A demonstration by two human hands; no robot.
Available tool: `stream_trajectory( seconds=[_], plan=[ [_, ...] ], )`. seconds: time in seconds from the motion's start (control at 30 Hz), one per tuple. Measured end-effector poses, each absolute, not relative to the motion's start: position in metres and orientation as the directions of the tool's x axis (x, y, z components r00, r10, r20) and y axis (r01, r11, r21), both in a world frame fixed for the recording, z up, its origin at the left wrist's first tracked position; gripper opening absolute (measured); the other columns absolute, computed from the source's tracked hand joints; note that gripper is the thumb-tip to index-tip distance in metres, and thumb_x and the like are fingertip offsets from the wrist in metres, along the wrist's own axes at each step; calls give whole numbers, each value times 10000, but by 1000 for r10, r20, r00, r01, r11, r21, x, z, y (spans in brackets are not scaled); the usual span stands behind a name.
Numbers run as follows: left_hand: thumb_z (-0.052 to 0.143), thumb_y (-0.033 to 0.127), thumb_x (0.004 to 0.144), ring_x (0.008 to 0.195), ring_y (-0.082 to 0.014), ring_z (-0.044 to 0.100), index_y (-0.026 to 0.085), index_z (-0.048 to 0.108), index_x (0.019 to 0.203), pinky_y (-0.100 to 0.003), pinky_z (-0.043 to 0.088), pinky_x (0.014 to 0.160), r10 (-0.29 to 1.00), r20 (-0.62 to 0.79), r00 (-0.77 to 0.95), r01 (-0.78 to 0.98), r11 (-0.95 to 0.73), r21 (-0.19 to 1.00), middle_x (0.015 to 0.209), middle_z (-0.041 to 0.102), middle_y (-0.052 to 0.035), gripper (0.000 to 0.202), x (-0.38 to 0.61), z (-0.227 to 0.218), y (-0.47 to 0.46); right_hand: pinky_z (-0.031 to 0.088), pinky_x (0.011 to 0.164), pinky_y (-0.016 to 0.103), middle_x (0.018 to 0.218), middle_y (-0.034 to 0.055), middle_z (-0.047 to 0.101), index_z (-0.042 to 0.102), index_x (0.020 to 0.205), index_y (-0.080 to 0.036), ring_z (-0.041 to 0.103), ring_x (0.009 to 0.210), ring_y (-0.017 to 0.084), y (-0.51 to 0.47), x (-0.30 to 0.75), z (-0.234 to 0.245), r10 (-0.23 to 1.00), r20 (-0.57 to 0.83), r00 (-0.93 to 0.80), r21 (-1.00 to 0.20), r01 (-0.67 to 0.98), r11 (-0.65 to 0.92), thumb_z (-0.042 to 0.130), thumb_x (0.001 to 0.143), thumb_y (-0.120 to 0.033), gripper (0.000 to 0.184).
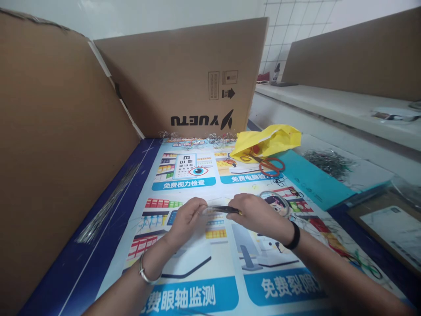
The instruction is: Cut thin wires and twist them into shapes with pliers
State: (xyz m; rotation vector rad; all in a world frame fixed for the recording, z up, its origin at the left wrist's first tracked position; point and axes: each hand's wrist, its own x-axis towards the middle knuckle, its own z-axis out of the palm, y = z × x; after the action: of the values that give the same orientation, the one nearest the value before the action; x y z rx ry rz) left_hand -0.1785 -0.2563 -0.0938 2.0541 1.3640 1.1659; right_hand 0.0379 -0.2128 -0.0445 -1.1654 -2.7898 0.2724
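From my end, the left board (pixel 66 131) and far board (pixel 158 79) wall in the worktop (pixel 59 281); I judge that a wide swing of the left elbow could knock the nearer one. A poster (pixel 226 289) covers most of the middle, and its busy print makes thin wire hard for me to pick out, so a strand could be missed.

Near the centre I have both hands up close. The right hand (pixel 256 215) is wrapped round the tool (pixel 223 209), dark and probably pliers, its tip aimed left between the two. The left hand (pixel 190 215) has thumb and fingers pressed together right by that tip; what it pinches is too blurred for me to tell. A slip or a hard squeeze there could nip a fingertip.

Beyond the right hand, the yellow bag (pixel 268 140) and teal sheet (pixel 315 180) crowd the far right, with a wire pile (pixel 329 164) past the sheet. A wire bundle (pixel 108 202) lies at left; a sleeveless forearm could scatter it if it swept outward. The scissors (pixel 261 164) rest by the bag, handles towards me. Smallest are the loops (pixel 370 265) near right, which could snag on the right forearm.
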Motion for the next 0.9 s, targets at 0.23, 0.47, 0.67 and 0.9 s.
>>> stream_trajectory(
  seconds=[0.23, 0.47, 0.67, 0.9],
  plan=[
    [406, 284, 909, 730, -127, 527, 182, 534, 803, -234, 401, 686, 932, 328, 156, 478, -362, 800, 768, 556, -7, 195, -177, -91, -257, 353, 623, 214, 772, 24, 629, 625, 766, -178, 569, 748, 149, -205, 43, -43, 688, -9, -726, -397, 634, 664, 545, 817, -335, 183],
    [419, 280, 903, 742, -130, 536, 179, 556, 815, -236, 404, 691, 920, 341, 191, 460, -391, 797, 783, 577, -14, 191, -176, -93, -257, 335, 606, 204, 749, 22, 634, 607, 732, -173, 573, 721, 141, -207, 41, -50, 674, -10, -739, -421, 614, 667, 547, 808, -334, 188],
    [421, 273, 901, 764, -139, 550, 180, 566, 839, -241, 413, 699, 916, 343, 207, 459, -400, 793, 812, 599, -27, 184, -176, -93, -257, 317, 582, 210, 740, 26, 642, 605, 716, -176, 575, 701, 147, -207, 40, -50, 678, -27, -734, -417, 625, 660, 552, 797, -337, 189],
    [416, 282, 906, 771, -139, 555, 180, 568, 845, -239, 412, 704, 914, 347, 212, 465, -406, 786, 817, 604, -28, 193, -176, -92, -258, 328, 597, 214, 767, 31, 651, 622, 743, -176, 582, 723, 153, -208, 39, -50, 678, -21, -735, -422, 621, 660, 552, 797, -334, 180]
  ],
)
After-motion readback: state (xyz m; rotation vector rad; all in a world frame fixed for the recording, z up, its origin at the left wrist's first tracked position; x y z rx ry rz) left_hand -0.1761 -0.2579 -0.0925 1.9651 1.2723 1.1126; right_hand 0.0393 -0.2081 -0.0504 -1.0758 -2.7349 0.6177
